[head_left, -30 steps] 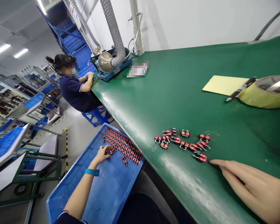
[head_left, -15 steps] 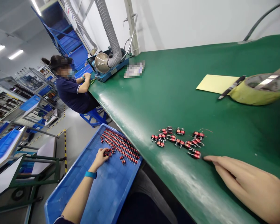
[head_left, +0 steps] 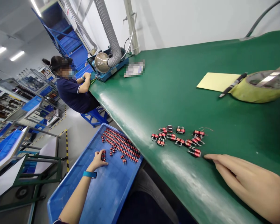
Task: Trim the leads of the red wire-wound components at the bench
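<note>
Inside the blue tray (head_left: 100, 199), my left hand (head_left: 96, 161) has its thumb and fingers around a few small red wire-wound coils (head_left: 104, 156). Loose coils (head_left: 112, 150) lie just to its right, beside packed rows of the same red coils (head_left: 121, 144). On the green table, my right hand (head_left: 249, 183) rests with its fingers stretched out and holds nothing visible. Its fingertip is close to, but apart from, the nearest red coil with metal legs (head_left: 194, 152). Several more coils (head_left: 171, 137) are scattered to the left of that one.
A yellow-green round container (head_left: 259, 93) sits on the right of the table (head_left: 172, 102), with a pen (head_left: 233, 85) and yellow paper (head_left: 216, 81) beside it. A blue machine with a grey hose (head_left: 108, 63) stands at the far end. A co-worker (head_left: 71, 90) sits there.
My left hand has shifted slightly left with a few coils, uncovering loose ones beside it in the tray. My right hand stays practically where it was.
</note>
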